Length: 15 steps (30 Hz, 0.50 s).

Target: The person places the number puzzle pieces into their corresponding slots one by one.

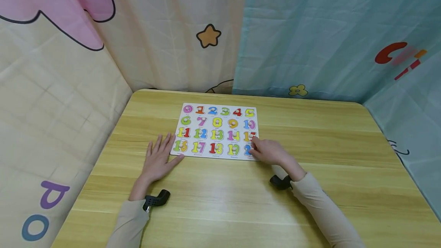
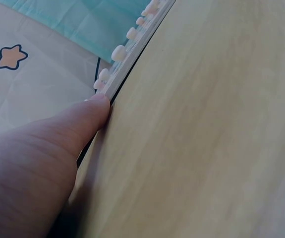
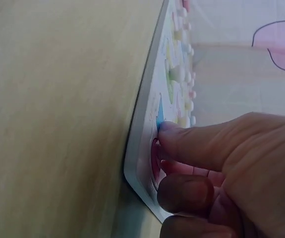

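Observation:
A white number puzzle board (image 1: 208, 127) lies flat on the table, its colourful numerals each bearing a small round knob. My left hand (image 1: 158, 160) is spread at the board's lower left corner, with the thumb (image 2: 95, 106) against the near edge and fingers beside the left edge. Over the lower right corner, my right hand (image 1: 270, 151) pinches the number 20 piece (image 1: 247, 150), whose blue 2 and pink 0 (image 3: 155, 161) show partly in the right wrist view. The thumb and fingers hide its knob. The piece appears level with the board.
The wooden table (image 1: 220, 198) extends around the board on every side. Printed curtains (image 1: 182, 56) hang behind and beside it. A black wrist camera (image 1: 156, 199) sits on the left forearm, and another camera (image 1: 280, 182) on the right.

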Each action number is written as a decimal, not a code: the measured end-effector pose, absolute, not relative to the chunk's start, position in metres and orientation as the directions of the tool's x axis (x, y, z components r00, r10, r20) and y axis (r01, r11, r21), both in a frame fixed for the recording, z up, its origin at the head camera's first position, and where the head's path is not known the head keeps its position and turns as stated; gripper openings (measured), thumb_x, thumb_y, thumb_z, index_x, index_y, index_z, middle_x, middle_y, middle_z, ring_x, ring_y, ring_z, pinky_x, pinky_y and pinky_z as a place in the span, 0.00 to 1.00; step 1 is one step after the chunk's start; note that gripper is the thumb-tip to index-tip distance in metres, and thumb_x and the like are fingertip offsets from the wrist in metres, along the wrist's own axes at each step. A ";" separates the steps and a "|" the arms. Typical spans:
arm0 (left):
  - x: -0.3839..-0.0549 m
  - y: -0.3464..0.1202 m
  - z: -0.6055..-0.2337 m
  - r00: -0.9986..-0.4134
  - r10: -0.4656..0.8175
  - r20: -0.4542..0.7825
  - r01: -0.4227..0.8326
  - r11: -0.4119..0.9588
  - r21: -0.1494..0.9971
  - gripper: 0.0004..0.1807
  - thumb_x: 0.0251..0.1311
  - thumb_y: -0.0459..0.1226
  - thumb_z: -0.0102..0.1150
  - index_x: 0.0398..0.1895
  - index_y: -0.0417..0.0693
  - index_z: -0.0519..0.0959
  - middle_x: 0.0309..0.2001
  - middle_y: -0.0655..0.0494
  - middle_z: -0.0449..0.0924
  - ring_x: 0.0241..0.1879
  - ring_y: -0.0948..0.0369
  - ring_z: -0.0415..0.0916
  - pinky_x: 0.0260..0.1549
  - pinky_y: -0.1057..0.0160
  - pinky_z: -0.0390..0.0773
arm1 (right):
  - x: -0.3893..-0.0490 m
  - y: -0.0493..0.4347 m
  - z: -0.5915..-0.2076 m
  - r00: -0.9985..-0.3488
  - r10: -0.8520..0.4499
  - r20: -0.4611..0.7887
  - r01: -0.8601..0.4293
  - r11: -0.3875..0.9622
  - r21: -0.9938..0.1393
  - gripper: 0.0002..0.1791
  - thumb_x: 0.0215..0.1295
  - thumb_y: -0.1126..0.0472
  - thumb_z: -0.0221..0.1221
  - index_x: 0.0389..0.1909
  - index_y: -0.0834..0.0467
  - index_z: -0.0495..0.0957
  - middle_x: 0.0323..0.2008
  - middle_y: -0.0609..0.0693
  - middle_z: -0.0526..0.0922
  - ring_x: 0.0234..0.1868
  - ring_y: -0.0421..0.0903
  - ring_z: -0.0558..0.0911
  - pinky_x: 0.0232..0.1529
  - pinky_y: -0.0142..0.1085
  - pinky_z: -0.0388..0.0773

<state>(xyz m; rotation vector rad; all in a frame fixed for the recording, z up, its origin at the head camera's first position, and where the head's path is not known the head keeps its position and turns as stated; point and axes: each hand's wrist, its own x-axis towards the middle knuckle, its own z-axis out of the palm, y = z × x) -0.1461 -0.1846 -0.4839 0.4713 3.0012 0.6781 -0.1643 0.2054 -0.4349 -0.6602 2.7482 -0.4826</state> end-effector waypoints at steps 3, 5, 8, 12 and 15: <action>-0.146 -0.184 -0.484 -0.954 0.298 0.037 0.285 0.859 0.424 0.45 0.64 0.61 0.44 0.76 0.47 0.45 0.75 0.47 0.41 0.72 0.46 0.28 0.64 0.44 0.24 | -0.163 0.205 -0.436 -0.858 -0.484 -0.172 -0.397 0.837 -0.376 0.11 0.68 0.55 0.57 0.33 0.55 0.66 0.18 0.44 0.64 0.18 0.40 0.65 0.20 0.32 0.54; -0.147 -0.184 -0.484 -0.954 0.298 0.038 0.286 0.860 0.424 0.45 0.64 0.61 0.44 0.76 0.47 0.45 0.75 0.47 0.41 0.72 0.46 0.28 0.64 0.44 0.23 | -0.163 0.205 -0.436 -0.860 -0.484 -0.165 -0.397 0.835 -0.381 0.11 0.68 0.55 0.57 0.33 0.56 0.66 0.17 0.45 0.64 0.18 0.40 0.64 0.19 0.32 0.54; -0.147 -0.185 -0.484 -0.955 0.296 0.038 0.284 0.860 0.423 0.45 0.64 0.61 0.44 0.76 0.47 0.44 0.75 0.47 0.41 0.72 0.46 0.28 0.64 0.44 0.23 | -0.162 0.205 -0.437 -0.863 -0.480 -0.161 -0.391 0.834 -0.389 0.11 0.68 0.55 0.57 0.34 0.56 0.66 0.17 0.45 0.64 0.17 0.40 0.64 0.19 0.32 0.53; -0.147 -0.185 -0.484 -0.955 0.294 0.036 0.281 0.863 0.420 0.45 0.64 0.62 0.44 0.76 0.48 0.44 0.75 0.47 0.41 0.72 0.46 0.28 0.64 0.44 0.23 | -0.162 0.205 -0.438 -0.865 -0.476 -0.161 -0.389 0.837 -0.386 0.11 0.68 0.55 0.57 0.34 0.56 0.66 0.17 0.45 0.64 0.17 0.40 0.64 0.19 0.32 0.54; -0.147 -0.185 -0.484 -0.955 0.295 0.032 0.281 0.864 0.418 0.45 0.64 0.62 0.44 0.76 0.48 0.44 0.75 0.47 0.41 0.72 0.46 0.28 0.64 0.44 0.23 | -0.162 0.205 -0.438 -0.864 -0.475 -0.165 -0.389 0.839 -0.380 0.11 0.68 0.55 0.57 0.34 0.56 0.66 0.17 0.45 0.64 0.17 0.40 0.64 0.19 0.32 0.54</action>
